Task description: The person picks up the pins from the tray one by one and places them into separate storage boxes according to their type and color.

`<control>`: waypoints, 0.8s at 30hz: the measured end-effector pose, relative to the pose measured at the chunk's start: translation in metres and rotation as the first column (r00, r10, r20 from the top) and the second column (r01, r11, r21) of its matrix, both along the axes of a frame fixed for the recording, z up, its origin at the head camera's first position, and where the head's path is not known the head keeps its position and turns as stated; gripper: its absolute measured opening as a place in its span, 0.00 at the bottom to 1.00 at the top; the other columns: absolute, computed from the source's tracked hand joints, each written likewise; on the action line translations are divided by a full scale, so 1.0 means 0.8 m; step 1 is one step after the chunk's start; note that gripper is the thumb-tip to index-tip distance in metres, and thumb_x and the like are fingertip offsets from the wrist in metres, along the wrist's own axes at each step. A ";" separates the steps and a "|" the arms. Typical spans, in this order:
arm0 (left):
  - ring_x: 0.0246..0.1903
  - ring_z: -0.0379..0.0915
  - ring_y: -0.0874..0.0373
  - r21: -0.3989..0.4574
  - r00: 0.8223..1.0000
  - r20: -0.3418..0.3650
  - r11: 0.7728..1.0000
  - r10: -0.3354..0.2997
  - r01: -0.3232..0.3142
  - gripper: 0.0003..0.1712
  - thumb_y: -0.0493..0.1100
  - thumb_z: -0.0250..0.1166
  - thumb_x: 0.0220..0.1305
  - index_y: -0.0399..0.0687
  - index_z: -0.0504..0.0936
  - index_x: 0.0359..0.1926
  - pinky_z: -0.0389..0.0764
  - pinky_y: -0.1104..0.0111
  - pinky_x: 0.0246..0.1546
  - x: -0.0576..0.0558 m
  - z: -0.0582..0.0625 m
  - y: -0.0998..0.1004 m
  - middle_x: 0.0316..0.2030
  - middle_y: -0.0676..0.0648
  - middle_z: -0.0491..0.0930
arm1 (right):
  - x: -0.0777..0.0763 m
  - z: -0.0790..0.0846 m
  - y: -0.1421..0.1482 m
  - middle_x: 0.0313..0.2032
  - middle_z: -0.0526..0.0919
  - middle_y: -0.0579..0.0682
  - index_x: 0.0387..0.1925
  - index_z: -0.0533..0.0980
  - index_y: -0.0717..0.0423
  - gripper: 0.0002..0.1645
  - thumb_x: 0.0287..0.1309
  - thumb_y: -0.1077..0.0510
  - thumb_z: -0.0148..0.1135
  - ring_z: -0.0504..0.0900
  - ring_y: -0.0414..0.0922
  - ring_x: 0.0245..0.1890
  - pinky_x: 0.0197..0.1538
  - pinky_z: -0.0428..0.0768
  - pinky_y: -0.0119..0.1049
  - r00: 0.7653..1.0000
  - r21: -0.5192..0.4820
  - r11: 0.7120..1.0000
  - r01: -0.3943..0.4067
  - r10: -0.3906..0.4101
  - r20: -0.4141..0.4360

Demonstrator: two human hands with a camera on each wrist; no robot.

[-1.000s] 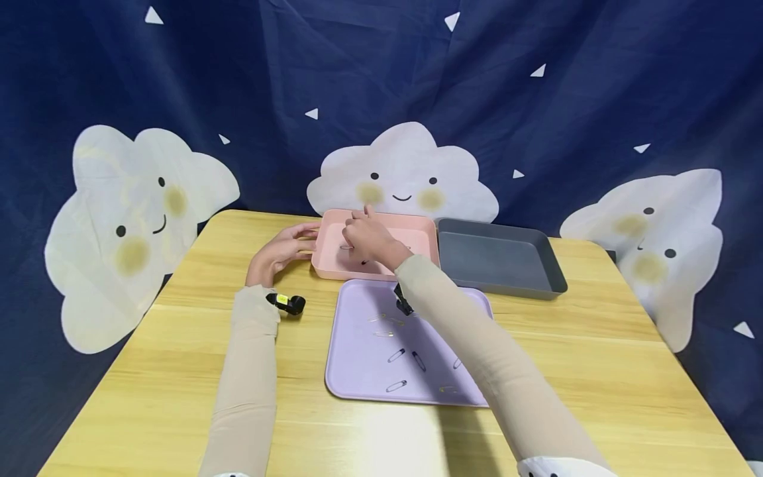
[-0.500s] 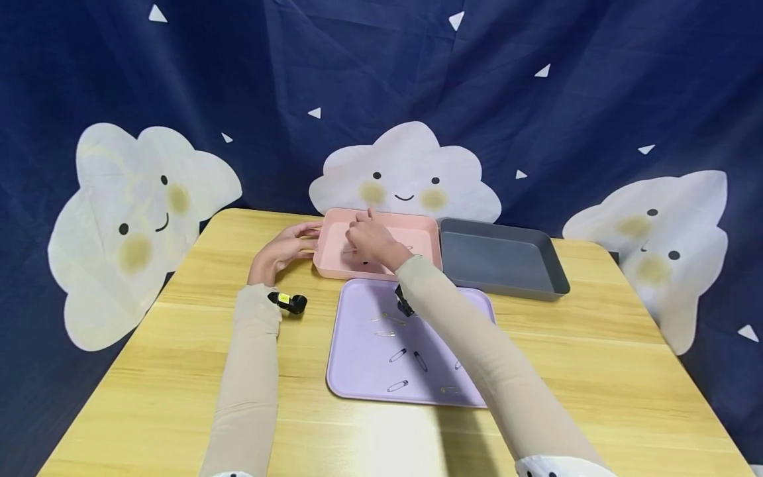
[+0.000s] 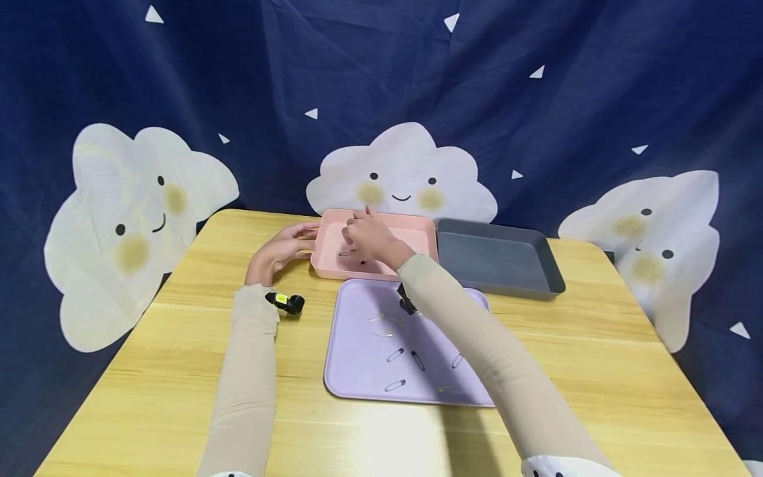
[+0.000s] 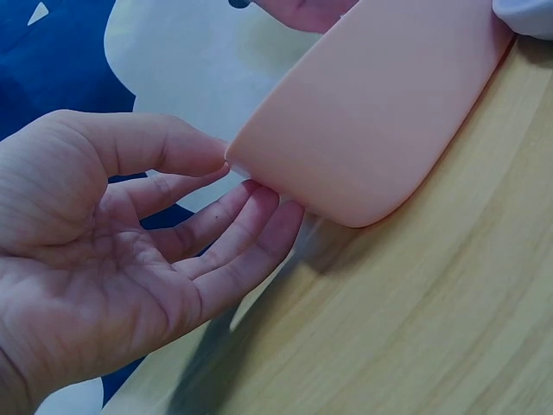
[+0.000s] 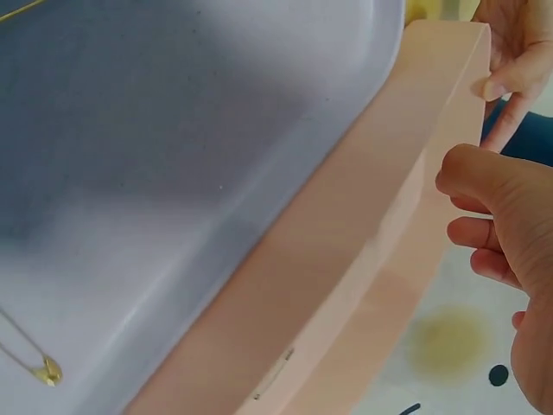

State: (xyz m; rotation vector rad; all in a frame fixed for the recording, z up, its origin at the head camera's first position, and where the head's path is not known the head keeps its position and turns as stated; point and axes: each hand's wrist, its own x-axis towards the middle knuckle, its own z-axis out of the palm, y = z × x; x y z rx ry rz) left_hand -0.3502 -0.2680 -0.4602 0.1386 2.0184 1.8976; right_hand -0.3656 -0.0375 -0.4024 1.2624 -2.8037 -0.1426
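Note:
A pink tray (image 3: 414,230) stands at the back of the table. My left hand (image 3: 283,250) is at its left end. In the left wrist view that hand's thumb touches the rim and its fingertips rest against the outer wall. My right hand (image 3: 368,238) is over the inside of the pink tray, with its fingers bent. Its fingertips are hidden, so whether they pinch anything does not show. A safety pin (image 3: 344,254) lies on the tray floor close below those fingers. Another small dark-ended pin (image 3: 363,262) shows beside it, partly covered by the hand.
In front lies a lilac tray (image 3: 352,371) with several loose safety pins, some black or silver like this pin (image 3: 395,385), others gold like this one (image 3: 383,334). My right forearm crosses it. A dark grey tray (image 3: 501,262) adjoins the pink one on the right.
My left hand keeps its place at the pink tray's end. The right hand stays over the tray, and the pin beneath its fingers appears slightly shifted.

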 end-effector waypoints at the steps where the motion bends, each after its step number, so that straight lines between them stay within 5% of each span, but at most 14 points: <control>1: 0.72 0.58 0.39 -0.002 1.000 -0.001 1.000 0.001 -0.001 0.40 0.28 0.55 0.72 0.43 0.52 0.80 0.79 0.70 0.50 0.000 0.001 0.000 0.77 0.34 0.55 | 0.002 0.002 0.001 0.38 0.84 0.47 0.32 0.83 0.51 0.14 0.57 0.45 0.74 0.75 0.49 0.51 0.75 0.52 0.60 1.000 -0.005 1.000 -0.008 0.008 -0.001; 14: 0.67 0.64 0.44 -0.026 1.000 -0.008 1.000 0.009 -0.010 0.40 0.28 0.56 0.71 0.42 0.53 0.80 0.78 0.68 0.52 0.002 0.001 0.001 0.75 0.34 0.57 | 0.031 0.025 0.043 0.36 0.85 0.48 0.36 0.85 0.52 0.09 0.54 0.54 0.73 0.73 0.49 0.44 0.71 0.59 0.63 0.987 -0.046 0.987 -0.155 0.153 -0.050; 24: 0.70 0.60 0.39 -0.014 1.000 0.010 1.000 0.005 -0.005 0.39 0.27 0.54 0.72 0.41 0.52 0.80 0.79 0.69 0.52 0.002 0.006 0.002 0.76 0.33 0.55 | 0.090 0.029 0.098 0.31 0.80 0.44 0.33 0.82 0.50 0.06 0.52 0.55 0.70 0.70 0.47 0.39 0.58 0.65 0.55 0.950 -0.060 0.952 -0.300 0.293 -0.104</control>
